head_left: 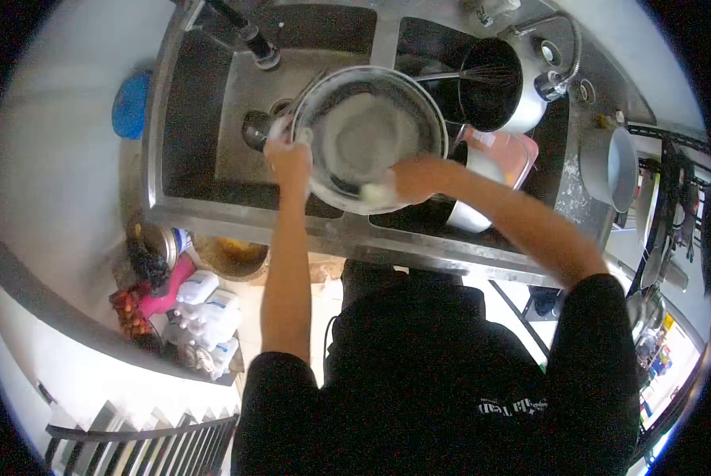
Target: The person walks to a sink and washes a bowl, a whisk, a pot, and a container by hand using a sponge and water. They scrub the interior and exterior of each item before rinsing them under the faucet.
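Note:
A large round metal bowl is tilted toward me above the divider of a double steel sink. Its left rim is gripped by my left hand. My right hand is closed at the lower right inside of the bowl, pressing a pale, blurred piece that looks like a sponge against the wall. Whitish residue or suds cover the bowl's inside. Part of the left basin and its drain lie behind the bowl.
The right basin holds a dark-lined pot with a whisk and a pink-lidded container. Faucets stand at the back left and right. A metal pot sits right; white jugs stand on the floor left.

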The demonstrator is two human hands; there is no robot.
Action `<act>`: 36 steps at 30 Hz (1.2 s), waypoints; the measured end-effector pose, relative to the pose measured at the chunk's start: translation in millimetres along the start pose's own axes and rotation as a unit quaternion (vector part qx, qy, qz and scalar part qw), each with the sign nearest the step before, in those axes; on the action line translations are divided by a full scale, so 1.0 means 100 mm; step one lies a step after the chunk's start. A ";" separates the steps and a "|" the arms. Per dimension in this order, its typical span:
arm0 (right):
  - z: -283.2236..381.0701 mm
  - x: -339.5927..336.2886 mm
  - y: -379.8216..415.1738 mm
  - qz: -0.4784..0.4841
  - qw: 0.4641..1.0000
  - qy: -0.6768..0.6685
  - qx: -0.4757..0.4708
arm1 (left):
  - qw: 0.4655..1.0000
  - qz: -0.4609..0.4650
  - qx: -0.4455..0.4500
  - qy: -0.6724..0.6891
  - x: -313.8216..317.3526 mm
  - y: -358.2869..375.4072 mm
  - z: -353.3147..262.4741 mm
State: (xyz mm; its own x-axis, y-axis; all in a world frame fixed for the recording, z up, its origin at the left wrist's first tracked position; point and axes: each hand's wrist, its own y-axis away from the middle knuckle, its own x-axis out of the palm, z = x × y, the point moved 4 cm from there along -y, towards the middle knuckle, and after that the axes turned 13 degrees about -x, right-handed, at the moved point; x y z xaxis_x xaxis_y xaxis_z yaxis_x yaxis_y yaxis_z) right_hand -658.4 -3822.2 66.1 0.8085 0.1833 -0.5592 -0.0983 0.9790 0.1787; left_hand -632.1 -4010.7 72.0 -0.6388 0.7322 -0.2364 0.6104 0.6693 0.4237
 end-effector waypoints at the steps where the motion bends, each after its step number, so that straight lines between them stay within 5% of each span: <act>1: 0.17 -0.18 0.08 0.087 0.992 0.066 0.059 | 0.999 0.036 -0.019 -0.002 0.02 -0.04 -0.02; 2: 0.22 -0.25 0.13 0.170 0.970 0.132 0.117 | 0.999 0.018 -0.018 -0.025 0.01 -0.02 -0.09; 3: 0.15 -0.08 0.04 0.135 0.975 0.101 0.144 | 0.999 0.003 -0.016 -0.048 0.04 0.02 -0.17; 6: 0.17 0.18 -0.46 -0.153 0.951 0.066 0.260 | 0.994 -0.081 0.045 -0.054 0.23 0.16 -0.05; 8: -0.08 0.37 -0.45 -0.204 0.962 0.113 0.141 | 0.993 -0.108 0.055 -0.007 0.20 0.20 0.03; 10: 0.03 0.22 -0.12 -0.141 0.973 0.140 0.115 | 0.994 -0.079 0.022 0.075 0.15 0.12 0.00; 12: 0.11 -0.18 0.36 -0.007 0.967 0.177 0.183 | 0.995 -0.035 0.093 -0.005 0.15 0.03 -0.19; 14: 0.09 -0.23 0.45 -0.027 0.964 0.194 0.179 | 0.978 -0.013 0.183 -0.099 0.24 -0.04 -0.25; 16: 0.05 0.17 0.22 -0.133 0.950 0.245 0.138 | 0.976 -0.019 0.164 -0.143 0.30 -0.08 -0.24; 19: 0.54 0.03 -0.17 -0.260 0.924 0.111 0.259 | 0.975 -0.075 0.131 -0.166 0.30 -0.05 -0.14; 21: 0.51 0.05 -0.10 -0.260 0.927 0.145 0.228 | 0.972 -0.173 0.112 -0.115 0.21 0.04 -0.04; 23: 0.43 0.03 0.11 -0.226 0.944 0.180 0.160 | 0.968 -0.096 0.158 -0.172 0.23 0.01 -0.15; 26: -0.06 -0.21 0.73 -0.141 0.940 0.302 -0.069 | 0.938 0.014 0.204 -0.281 0.22 -0.30 -0.41; 28: -0.22 -0.44 0.74 0.002 0.954 0.296 0.038 | 0.932 0.096 0.187 -0.295 0.31 -0.61 -0.33; 30: -0.11 -0.17 0.60 -0.165 0.951 0.244 0.090 | 0.959 0.037 0.156 -0.232 0.31 -0.61 -0.23; 35: 0.57 0.12 -0.20 -0.324 0.898 0.134 0.265 | 0.977 -0.082 0.105 -0.165 0.22 0.05 -0.24; 36: 0.57 0.15 -0.18 -0.277 0.924 0.133 0.226 | 0.973 -0.117 0.121 -0.161 0.16 0.09 -0.16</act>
State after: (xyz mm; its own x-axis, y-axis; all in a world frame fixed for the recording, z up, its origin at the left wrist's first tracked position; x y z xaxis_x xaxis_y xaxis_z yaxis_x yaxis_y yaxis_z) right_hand -611.7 -3842.2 100.5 0.4844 -0.2600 -0.8353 0.5893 0.8026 0.0920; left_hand -644.5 -3994.8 86.3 -0.6182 0.5313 -0.5792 0.5823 0.8046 0.1165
